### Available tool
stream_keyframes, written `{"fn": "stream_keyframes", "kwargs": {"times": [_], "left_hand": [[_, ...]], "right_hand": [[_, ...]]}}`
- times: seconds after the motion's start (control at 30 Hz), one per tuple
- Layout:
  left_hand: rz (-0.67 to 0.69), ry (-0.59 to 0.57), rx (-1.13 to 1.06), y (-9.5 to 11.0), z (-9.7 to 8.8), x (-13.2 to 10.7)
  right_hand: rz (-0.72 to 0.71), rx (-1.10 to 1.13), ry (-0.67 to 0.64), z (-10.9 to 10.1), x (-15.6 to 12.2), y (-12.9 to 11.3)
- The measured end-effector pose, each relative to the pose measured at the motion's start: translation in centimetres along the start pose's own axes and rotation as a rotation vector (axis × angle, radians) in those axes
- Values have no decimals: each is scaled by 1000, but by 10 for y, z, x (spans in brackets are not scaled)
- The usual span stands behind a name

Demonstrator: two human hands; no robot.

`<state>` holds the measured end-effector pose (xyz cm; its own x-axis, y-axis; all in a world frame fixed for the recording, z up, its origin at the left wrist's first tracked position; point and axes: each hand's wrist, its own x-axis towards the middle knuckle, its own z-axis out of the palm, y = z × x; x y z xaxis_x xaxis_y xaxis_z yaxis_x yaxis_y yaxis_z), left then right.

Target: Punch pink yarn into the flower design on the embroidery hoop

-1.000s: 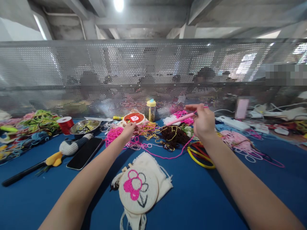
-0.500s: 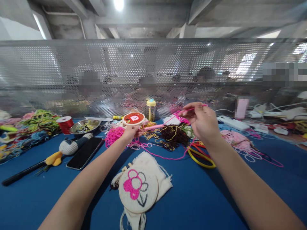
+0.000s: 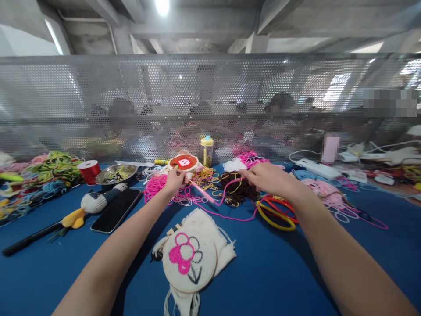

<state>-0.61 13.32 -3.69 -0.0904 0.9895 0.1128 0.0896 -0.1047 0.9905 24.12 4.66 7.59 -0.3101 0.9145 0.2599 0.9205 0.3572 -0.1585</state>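
Note:
My left hand [image 3: 174, 177] is closed on one end of a pink punch needle [image 3: 201, 191], which slants down to the right over the blue table [image 3: 269, 272]. A strand of pink yarn [image 3: 226, 189] runs from the needle's tip up to my right hand [image 3: 268, 177]. That hand lies low over a dark brown yarn tangle [image 3: 238, 186], fingers together and pinched on the strand. In front of me lies an embroidery hoop [image 3: 190, 259] with white cloth and a half-filled pink flower.
A phone [image 3: 115, 210], a plush toy [image 3: 98, 202], a steel bowl [image 3: 116, 174] and a red spool [image 3: 89, 170] sit at left. Yellow and red rings [image 3: 274, 216] lie under my right wrist. Yarn heaps [image 3: 52, 169] and a perforated metal screen [image 3: 210, 105] line the back.
The pink needle passed from my right hand to my left. My right hand dropped from its raised position to just above the brown yarn, drawing the pink strand down.

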Motion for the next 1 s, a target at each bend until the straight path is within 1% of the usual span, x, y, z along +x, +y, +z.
{"fn": "stream_keyframes", "kwargs": {"times": [0.03,0.13,0.23,0.3,0.4,0.47,0.57,0.7,0.8,0.87,1.0], "left_hand": [[34,15,35,0,0,0],[151,37,133,3,1,-4],[284,31,208,12,5,-12],[368,13,247,19,9,-18],[476,-33,296,29,15,-28],[539,-74,322,35,18,-34],[614,-141,349,41,21,-42],[676,-225,367,47,25,-51],[691,-281,368,50,27,-56],[690,-306,364,52,28,-57],[675,-313,351,54,27,-58]], "right_hand": [[9,-93,-74,3,2,3],[29,-167,-219,17,9,12],[32,-229,-339,42,18,20],[84,-283,-429,61,23,24],[162,-352,-491,84,26,31],[174,-379,-501,93,28,38],[168,-400,-498,97,31,46],[188,-434,-473,96,33,53],[197,-446,-469,95,32,54],[193,-441,-492,94,31,53],[183,-420,-523,92,29,51]]}}
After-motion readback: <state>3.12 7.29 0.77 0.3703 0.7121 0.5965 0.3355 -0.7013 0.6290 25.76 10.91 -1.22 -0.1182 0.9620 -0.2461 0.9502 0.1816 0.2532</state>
